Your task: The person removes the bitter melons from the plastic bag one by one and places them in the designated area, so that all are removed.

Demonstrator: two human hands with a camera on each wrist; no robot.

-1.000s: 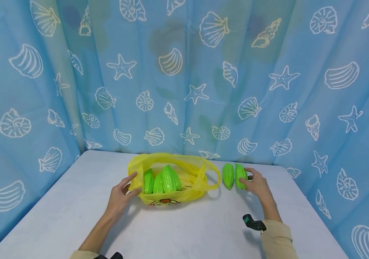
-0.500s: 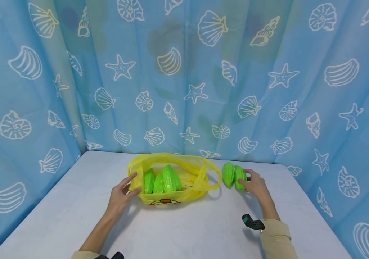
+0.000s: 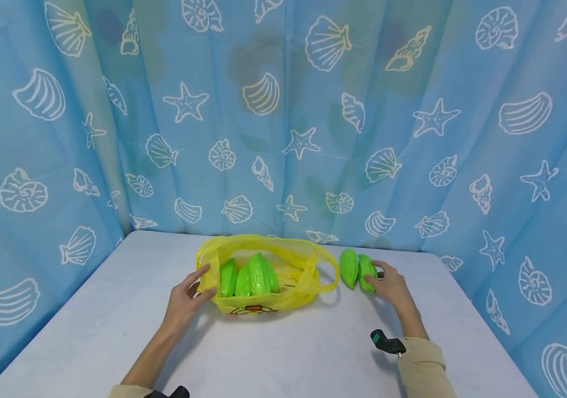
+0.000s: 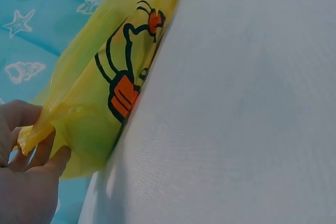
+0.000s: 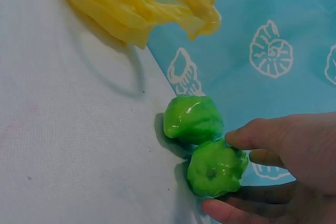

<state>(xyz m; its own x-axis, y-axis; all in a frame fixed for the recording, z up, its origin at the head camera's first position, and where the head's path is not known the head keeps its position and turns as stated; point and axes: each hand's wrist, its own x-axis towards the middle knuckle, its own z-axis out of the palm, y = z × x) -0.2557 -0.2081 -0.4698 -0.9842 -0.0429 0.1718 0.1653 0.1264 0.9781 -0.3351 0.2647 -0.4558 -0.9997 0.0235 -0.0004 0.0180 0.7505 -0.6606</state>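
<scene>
A thin yellow plastic bag (image 3: 263,305) lies with its mouth toward me, a cartoon print on its front. My left hand (image 3: 183,298) holds the bag's left edge; in the left wrist view, thumb and fingers pinch the gathered yellow plastic. Several glossy, ridged green fruits (image 3: 260,276) sit inside the bag. To the right of it, two more stand side by side. My right hand (image 3: 391,283) grips the right one (image 5: 216,169), thumb on one side and fingers on the other. The left one (image 5: 193,119) touches it.
A loop handle (image 3: 332,273) of the bag reaches right, close to the two fruits. Everything lies near the back of the white-covered table (image 3: 283,359). Behind it hangs a blue curtain (image 3: 288,182) with white shell prints.
My right hand has shifted slightly left with the fruit it grips. The neighbouring fruit has moved a little left too, closer to the bag's handle. My left hand stays put.
</scene>
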